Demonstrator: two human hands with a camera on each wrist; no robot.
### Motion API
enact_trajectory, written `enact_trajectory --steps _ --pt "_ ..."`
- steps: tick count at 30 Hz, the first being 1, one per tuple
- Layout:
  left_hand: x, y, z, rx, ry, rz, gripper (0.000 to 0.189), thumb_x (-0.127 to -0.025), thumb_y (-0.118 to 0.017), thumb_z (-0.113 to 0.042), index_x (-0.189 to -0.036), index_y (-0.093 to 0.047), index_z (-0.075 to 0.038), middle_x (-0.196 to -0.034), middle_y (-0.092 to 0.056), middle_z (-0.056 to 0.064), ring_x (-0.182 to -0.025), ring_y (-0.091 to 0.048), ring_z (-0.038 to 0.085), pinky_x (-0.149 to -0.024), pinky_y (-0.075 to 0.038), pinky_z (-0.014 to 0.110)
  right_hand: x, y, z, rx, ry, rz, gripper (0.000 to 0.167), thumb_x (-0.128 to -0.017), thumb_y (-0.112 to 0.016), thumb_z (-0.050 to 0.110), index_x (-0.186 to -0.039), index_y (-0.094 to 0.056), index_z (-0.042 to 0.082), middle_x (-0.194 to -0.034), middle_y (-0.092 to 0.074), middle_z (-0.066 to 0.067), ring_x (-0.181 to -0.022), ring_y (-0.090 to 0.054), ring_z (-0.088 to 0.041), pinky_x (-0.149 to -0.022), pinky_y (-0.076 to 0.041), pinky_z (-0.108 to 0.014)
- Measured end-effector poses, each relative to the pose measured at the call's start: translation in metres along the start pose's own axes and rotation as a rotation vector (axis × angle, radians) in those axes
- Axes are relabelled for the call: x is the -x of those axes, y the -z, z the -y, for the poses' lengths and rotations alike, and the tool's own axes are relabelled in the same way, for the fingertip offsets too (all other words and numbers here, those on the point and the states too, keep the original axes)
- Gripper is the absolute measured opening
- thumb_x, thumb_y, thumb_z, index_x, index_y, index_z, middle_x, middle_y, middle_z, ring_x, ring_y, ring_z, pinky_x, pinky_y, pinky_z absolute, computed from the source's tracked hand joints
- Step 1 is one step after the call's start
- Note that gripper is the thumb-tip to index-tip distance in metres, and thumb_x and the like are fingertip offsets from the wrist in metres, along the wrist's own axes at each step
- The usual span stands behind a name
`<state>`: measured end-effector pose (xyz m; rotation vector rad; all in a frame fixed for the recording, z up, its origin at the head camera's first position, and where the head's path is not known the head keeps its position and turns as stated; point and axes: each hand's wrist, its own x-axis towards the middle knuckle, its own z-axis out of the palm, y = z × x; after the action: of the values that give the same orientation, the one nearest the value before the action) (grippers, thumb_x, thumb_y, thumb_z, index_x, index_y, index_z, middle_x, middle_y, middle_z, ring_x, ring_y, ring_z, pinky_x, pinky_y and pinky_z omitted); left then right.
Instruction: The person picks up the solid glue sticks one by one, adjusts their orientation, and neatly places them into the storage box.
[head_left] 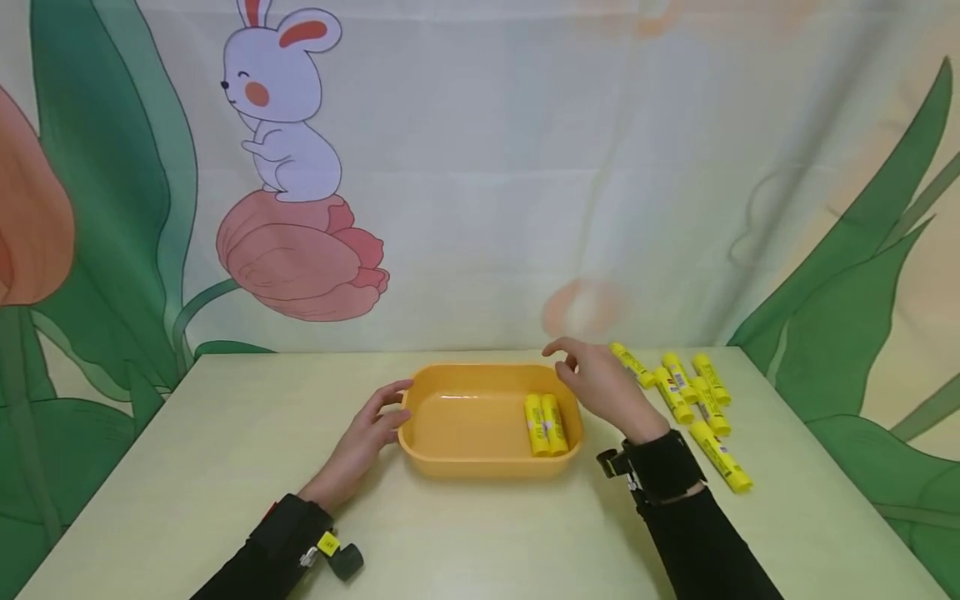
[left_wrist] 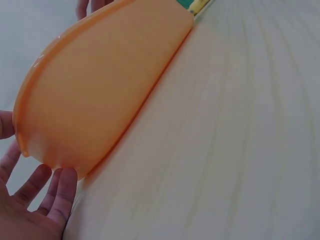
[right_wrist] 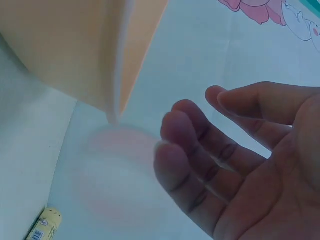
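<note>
A yellow-orange plastic basin (head_left: 457, 468) stands on the table, with two yellow glue sticks (head_left: 545, 425) lying side by side at its right end. Fingertips of my left hand (head_left: 365, 429) touch the basin's left end. From the left wrist, that hand (left_wrist: 35, 200) shows its fingers spread along the basin's outer wall and rim. My right hand (head_left: 603, 379) is raised by the far right corner of the basin. Its fingers bend loosely with nothing between them, as the right wrist view of the hand (right_wrist: 235, 165) confirms.
Several more yellow glue sticks (head_left: 710, 406) lie scattered on the table right of the basin, some close against each other. One glue stick (head_left: 632, 365) lies just behind my right hand. A printed curtain (head_left: 480, 208) hangs behind the table (head_left: 480, 542).
</note>
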<state>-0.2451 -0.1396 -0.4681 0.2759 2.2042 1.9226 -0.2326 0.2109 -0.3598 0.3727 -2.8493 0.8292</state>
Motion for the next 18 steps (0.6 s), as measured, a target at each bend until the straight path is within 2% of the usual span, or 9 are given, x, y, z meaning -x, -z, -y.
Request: enact_trajectory --steps 6,12,18 --pt "0.001 0.003 -0.002 -0.006 -0.006 0.006 0.049 -0.108 -0.054 -0.033 -0.155 -0.041 -0.025 -0.153 -0.034 0.01 -0.132 -0.046 0.032 -0.103 -0.048 0.038 -0.001 0.009 -0.003 -0.008 -0.028 0.049 0.029 -0.105 -0.056 0.01 -0.133 -0.065 0.006 -0.09 -0.065 -0.011 -0.064 -0.051 -0.021 -0.06 -0.046 -0.032" --pt "-0.001 0.003 -0.003 0.001 -0.007 0.005 0.049 -0.108 -0.054 -0.033 -0.155 -0.042 -0.025 -0.151 -0.035 0.01 -0.131 -0.047 0.031 -0.1 -0.049 0.035 0.002 0.021 -0.011 -0.001 -0.031 0.037 0.03 -0.105 -0.056 0.011 -0.133 -0.064 0.004 -0.086 -0.062 -0.011 -0.061 -0.049 -0.02 -0.058 -0.044 -0.033" --pt "-0.001 0.002 -0.002 0.008 0.005 0.007 0.049 -0.108 -0.055 -0.032 -0.155 -0.042 -0.025 -0.151 -0.034 0.01 -0.132 -0.047 0.032 -0.101 -0.048 0.036 0.006 0.035 -0.02 -0.013 -0.087 0.083 0.032 -0.106 -0.055 0.014 -0.136 -0.06 0.005 -0.084 -0.061 -0.011 -0.062 -0.054 -0.022 -0.058 -0.047 -0.032"
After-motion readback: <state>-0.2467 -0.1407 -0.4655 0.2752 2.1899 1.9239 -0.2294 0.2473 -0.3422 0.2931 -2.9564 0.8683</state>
